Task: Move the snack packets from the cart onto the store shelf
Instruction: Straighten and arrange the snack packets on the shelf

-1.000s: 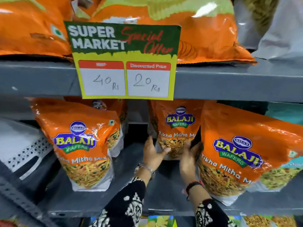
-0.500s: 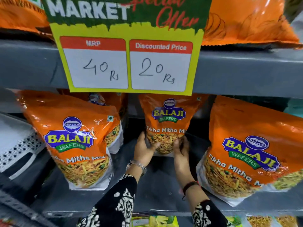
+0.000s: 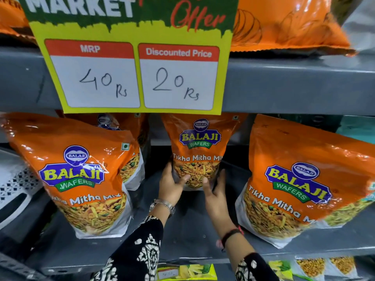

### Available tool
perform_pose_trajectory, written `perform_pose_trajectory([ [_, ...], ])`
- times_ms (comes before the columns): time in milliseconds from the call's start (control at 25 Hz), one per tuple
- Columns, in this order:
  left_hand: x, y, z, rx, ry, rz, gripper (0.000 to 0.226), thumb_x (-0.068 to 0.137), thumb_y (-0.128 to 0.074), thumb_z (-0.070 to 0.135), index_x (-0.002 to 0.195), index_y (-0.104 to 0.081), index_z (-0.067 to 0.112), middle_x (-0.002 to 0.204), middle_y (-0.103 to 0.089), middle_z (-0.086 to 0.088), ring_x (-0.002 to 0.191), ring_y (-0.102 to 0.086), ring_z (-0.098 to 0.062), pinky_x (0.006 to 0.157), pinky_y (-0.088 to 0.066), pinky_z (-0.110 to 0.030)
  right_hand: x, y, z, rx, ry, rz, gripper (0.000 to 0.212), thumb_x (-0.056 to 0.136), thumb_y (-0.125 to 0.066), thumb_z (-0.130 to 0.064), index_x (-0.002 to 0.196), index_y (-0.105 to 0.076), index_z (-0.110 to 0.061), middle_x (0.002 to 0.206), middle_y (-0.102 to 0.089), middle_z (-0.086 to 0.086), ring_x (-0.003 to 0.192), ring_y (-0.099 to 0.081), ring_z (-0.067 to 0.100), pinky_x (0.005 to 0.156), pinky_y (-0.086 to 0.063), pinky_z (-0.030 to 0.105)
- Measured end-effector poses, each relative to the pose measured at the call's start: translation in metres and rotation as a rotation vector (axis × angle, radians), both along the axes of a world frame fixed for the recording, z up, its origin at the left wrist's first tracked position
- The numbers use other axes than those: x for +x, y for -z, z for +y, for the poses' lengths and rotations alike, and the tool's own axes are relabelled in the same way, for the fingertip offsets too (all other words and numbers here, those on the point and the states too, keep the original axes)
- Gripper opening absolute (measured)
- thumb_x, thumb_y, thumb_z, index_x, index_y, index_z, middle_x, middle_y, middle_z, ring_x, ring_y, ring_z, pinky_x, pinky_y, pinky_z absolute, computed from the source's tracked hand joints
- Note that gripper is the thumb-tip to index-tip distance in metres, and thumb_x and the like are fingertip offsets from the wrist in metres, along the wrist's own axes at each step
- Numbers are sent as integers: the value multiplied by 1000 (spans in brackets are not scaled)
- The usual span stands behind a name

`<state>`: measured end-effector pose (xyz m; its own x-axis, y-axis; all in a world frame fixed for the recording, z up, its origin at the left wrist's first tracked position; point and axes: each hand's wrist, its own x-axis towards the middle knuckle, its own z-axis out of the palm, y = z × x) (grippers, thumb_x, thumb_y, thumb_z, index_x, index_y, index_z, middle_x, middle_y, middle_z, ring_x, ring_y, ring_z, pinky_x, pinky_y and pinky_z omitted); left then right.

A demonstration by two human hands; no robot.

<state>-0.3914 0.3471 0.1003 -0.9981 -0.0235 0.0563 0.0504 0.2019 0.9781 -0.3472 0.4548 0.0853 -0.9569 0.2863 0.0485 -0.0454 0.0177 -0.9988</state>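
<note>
An orange snack packet [image 3: 199, 147] marked Tikha Mitha Mix stands upright at the back middle of the grey shelf [image 3: 192, 236]. My left hand [image 3: 171, 184] grips its lower left edge and my right hand [image 3: 216, 194] grips its lower right edge. A matching packet [image 3: 81, 175] stands at the front left, with another packet [image 3: 132, 138] partly hidden behind it. A third packet of the same kind [image 3: 300, 179] leans at the front right. The cart is out of view.
A yellow price card [image 3: 138, 63] hangs from the upper shelf edge [image 3: 294, 86] and covers the packet tops. Orange bags [image 3: 288, 23] lie on the upper shelf. A white perforated panel [image 3: 16, 185] is at the left. More packets [image 3: 312, 266] show on the shelf below.
The view has moved closer to the shelf. Both hands have stayed on the lower edges of the middle packet, which now stands more upright and further back.
</note>
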Motion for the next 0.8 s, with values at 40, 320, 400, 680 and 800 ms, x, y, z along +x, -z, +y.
perform_pose_trajectory([
  [40,2,0,1,3,-2,-7,70,76,-65,6,135,-28,12,138,-44,-11,121,-42,-17,94,-31,-25,15,-1,0,53,-5,34,62,90,-46,-25,139,-9,-24,142,-22,-9,129,-20,2,99,-22,14],
  [320,59,9,29,-121,-92,261,67,72,-68,6,130,-36,12,136,-39,-6,129,-35,-21,109,-34,-48,126,-4,75,443,416,323,44,75,-40,-69,102,-43,-34,100,-42,-9,93,-44,-2,81,-37,12],
  [400,72,1,51,-142,140,196,70,72,-70,13,131,-33,20,136,-38,1,127,-34,-14,110,-33,-44,137,-8,106,421,550,269,69,67,-47,-72,114,-37,-22,112,-34,1,100,-41,8,88,-35,17],
  [680,86,-32,107,-99,508,-50,74,77,-65,10,136,-21,17,132,-42,0,112,-35,-4,84,-32,-8,122,-6,141,371,182,78,64,52,-61,-74,108,-34,-57,122,-49,2,115,-49,23,98,-43,50],
  [800,93,-28,88,1,397,-15,71,73,-67,5,132,-28,14,116,-40,7,106,-37,-3,66,-33,8,110,-2,132,344,112,75,65,55,-63,-70,111,-38,-50,121,-52,-2,115,-49,20,97,-44,51],
])
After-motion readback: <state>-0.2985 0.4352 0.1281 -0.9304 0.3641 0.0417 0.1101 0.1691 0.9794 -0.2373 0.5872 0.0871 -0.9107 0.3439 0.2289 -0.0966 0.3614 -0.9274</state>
